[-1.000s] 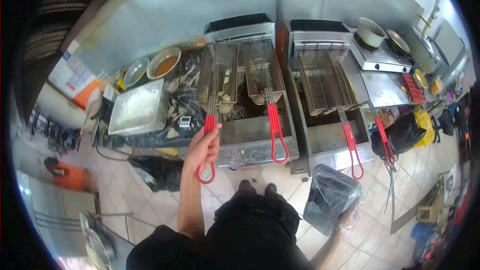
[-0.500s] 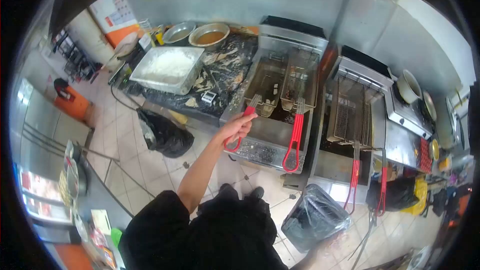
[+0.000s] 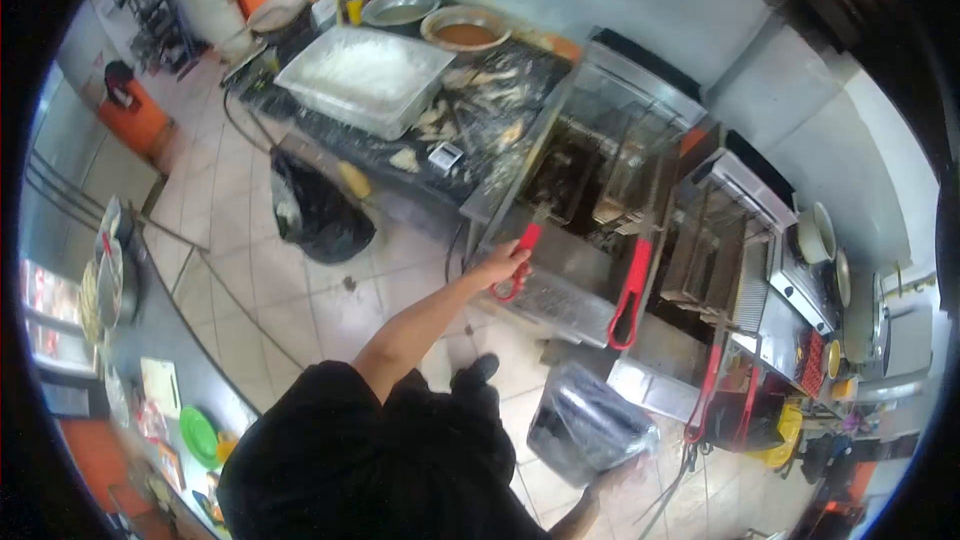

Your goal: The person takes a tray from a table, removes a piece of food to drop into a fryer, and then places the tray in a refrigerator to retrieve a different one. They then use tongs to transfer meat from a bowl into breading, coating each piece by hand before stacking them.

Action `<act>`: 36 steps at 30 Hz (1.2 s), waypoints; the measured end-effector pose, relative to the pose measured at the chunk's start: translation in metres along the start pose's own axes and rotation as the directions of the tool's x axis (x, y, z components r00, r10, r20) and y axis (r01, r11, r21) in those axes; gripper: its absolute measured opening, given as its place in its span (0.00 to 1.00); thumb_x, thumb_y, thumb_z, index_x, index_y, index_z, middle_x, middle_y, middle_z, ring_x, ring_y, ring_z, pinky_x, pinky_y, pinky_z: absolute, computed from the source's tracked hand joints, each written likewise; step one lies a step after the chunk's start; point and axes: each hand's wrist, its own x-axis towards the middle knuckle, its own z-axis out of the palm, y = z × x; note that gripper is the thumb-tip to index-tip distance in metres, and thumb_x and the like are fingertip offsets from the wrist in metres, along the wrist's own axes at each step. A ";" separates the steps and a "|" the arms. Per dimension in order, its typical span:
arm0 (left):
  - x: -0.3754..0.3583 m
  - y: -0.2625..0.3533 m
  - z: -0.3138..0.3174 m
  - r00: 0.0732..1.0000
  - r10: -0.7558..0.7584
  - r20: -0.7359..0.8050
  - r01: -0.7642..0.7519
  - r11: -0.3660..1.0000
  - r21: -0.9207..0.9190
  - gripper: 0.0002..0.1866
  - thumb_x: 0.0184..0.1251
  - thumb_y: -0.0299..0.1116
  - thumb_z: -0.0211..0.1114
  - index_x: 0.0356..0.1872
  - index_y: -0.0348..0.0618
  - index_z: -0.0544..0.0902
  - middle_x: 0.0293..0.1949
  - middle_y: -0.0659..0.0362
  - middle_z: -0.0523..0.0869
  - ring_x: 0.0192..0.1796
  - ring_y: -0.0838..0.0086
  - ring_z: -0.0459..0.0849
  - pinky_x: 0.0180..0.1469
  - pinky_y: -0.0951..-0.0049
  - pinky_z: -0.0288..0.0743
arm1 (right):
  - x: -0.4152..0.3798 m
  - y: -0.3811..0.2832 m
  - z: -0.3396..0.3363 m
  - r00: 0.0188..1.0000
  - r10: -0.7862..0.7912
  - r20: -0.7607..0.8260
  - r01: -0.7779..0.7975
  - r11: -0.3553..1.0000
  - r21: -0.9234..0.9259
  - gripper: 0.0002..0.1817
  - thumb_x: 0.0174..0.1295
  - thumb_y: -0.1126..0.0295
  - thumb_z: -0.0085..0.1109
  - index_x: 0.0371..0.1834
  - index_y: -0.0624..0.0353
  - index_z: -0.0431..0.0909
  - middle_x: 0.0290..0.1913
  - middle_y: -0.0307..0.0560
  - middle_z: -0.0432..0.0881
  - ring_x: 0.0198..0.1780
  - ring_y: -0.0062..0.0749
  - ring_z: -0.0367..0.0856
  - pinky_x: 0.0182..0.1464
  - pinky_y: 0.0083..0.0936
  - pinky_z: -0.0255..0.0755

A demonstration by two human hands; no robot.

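Our left hand [image 3: 500, 265] stays clamped on the red handle [image 3: 517, 258] of the fry basket [image 3: 560, 175], which now sits lower in the fryer [image 3: 590, 190] vs. 1 s ago. Right hand [image 3: 610, 475] is at the frame's edge near the black bag [image 3: 580, 425]; we cannot tell if it is open, so the basket seems set down w/ the food in oil.

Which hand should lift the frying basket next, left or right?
Probably the left. The left hand already has its grip closed on the red handle of the fry basket in the fryer. The right hand hangs low by the black bag, away from the handles.
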 end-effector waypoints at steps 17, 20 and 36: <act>-0.495 -0.012 -0.206 0.640 0.562 -0.524 -0.709 0.695 -0.121 0.37 0.77 0.60 0.54 0.72 0.39 0.68 0.67 0.55 0.75 0.67 0.69 0.73 0.72 0.63 0.64 | 0.080 -0.552 0.138 0.337 -0.392 0.856 -0.591 0.619 0.517 0.33 0.77 0.45 0.43 0.59 0.72 0.74 0.55 0.56 0.81 0.55 0.44 0.80 0.61 0.39 0.73; -0.551 0.010 -0.216 0.316 0.609 -0.727 -0.871 0.491 0.033 0.34 0.68 0.38 0.73 0.70 0.37 0.70 0.63 0.59 0.78 0.66 0.77 0.72 0.69 0.69 0.66 | 0.038 -0.635 0.158 0.084 -0.631 0.771 -0.846 0.364 0.390 0.31 0.76 0.46 0.47 0.62 0.67 0.73 0.59 0.50 0.79 0.58 0.40 0.79 0.62 0.37 0.72; -0.639 0.047 -0.403 0.116 0.758 -0.642 0.439 0.541 0.717 0.15 0.52 0.31 0.68 0.41 0.50 0.75 0.34 0.61 0.75 0.39 0.64 0.81 0.41 0.61 0.75 | -0.065 -0.998 0.203 -0.660 -0.748 -0.066 -0.751 0.659 0.036 0.43 0.74 0.33 0.39 0.77 0.60 0.59 0.66 0.54 0.72 0.64 0.38 0.76 0.59 0.46 0.77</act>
